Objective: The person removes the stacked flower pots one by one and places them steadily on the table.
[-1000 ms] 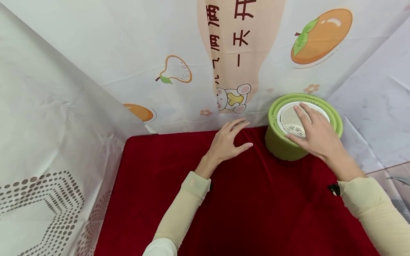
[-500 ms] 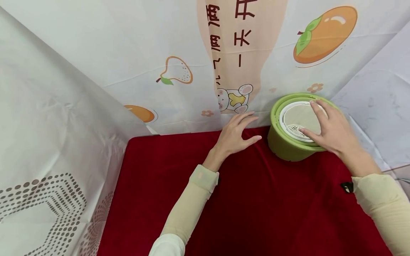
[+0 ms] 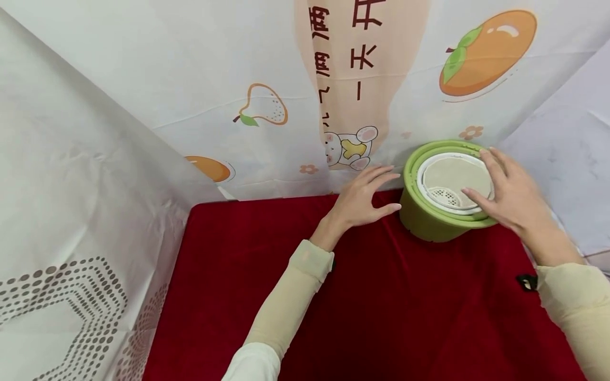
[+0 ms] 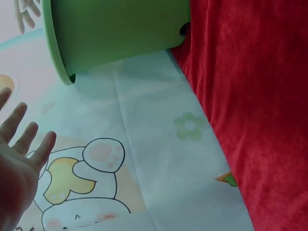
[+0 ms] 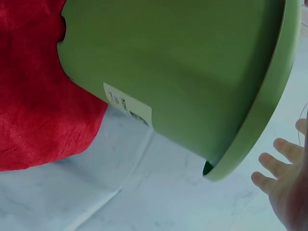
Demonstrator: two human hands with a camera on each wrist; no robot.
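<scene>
A green flower pot (image 3: 425,222) stands upright at the back right of the red cloth. Nested in it is a white-rimmed pot (image 3: 456,182) with a beige inside and a patch of small holes. My left hand (image 3: 361,200) is just left of the green pot, fingers spread and thumb pointing at its side. My right hand (image 3: 513,196) reaches over the pot's right rim, its thumb above the white inner pot. In the right wrist view, the fingers (image 5: 275,166) are extended beside the green rim (image 5: 264,115). Neither hand grips anything.
Red velvet cloth (image 3: 381,317) covers the table. A printed white curtain (image 3: 205,69) hangs right behind the pot, and another curtain (image 3: 71,211) hangs at the left. A paper label (image 5: 127,103) is on the pot's side. Near the right cuff is a small black object (image 3: 526,282).
My right hand has shifted right, from over the inner pot to the right rim. My left hand has moved right, closer to the pot. The pot appears to stay in place.
</scene>
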